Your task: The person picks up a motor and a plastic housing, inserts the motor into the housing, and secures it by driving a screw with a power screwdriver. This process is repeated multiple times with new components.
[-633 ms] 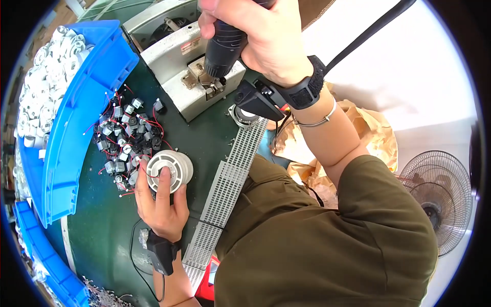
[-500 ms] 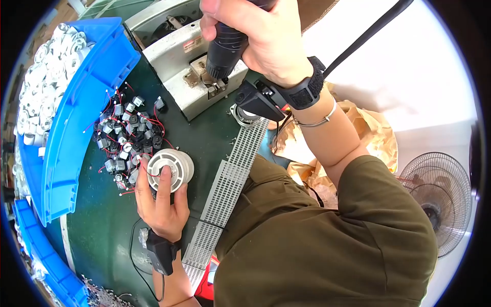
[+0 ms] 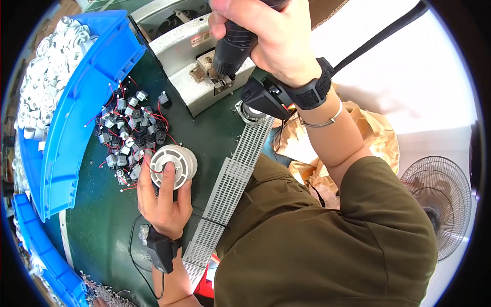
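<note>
My right hand is closed round a black electric screwdriver, held nose down. Its tip is over the front slot of a pale metal screw feeder, where I cannot tell whether it touches. Lower down, my left hand grips a white round plastic housing on the green bench, with its fingers over the spoked top face and its thumb at the side. A thin red wire runs across that face by the fingertips. Beside the housing lies a pile of small motors with red and black wires.
A blue bin of white plastic parts stands at the left, with another blue bin below it. A perforated metal strip lines the bench edge near me. Brown paper and a fan are at the right.
The view has shifted a little, so the feeder and motors appear slightly farther right. Both hands keep their grips, and the screwdriver stays at the feeder.
</note>
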A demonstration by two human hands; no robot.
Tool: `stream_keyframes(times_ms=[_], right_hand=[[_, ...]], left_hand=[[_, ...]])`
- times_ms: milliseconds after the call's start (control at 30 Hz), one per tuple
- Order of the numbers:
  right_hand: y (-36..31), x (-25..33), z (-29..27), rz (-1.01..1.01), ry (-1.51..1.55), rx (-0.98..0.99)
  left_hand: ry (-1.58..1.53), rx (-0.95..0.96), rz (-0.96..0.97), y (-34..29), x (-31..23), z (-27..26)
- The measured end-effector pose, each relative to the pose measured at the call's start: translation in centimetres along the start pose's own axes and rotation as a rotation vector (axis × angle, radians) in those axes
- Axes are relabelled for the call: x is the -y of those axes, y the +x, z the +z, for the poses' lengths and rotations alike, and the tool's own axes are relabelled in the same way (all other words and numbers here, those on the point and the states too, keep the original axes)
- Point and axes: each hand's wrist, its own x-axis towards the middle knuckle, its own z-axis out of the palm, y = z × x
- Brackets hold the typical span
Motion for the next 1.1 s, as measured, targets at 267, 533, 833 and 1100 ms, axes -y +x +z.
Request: stream_keyframes(times_ms=[267,533,833,1100], right_hand=[[-0.6,0.1,0.0,0.118,0.349,-0.08],[-0.4,0.0,0.3,0.133,0.328,-0.086],[-0.4,0.1,0.1,0.088,0.24,-0.061],[-0.3,-0.2,0.1,0.012,0.245,-0.024]], left_hand=[[-0.002,-0.002,-0.005,0.0,0.1,0.1],[-0.023,-0.008,-0.008,-0.1,0.1,0.1],[-0.024,0.003,-0.015,-0.1,0.2,0.1],[-0.025,0.003,-0.009,-0.2,0.2,0.1]])
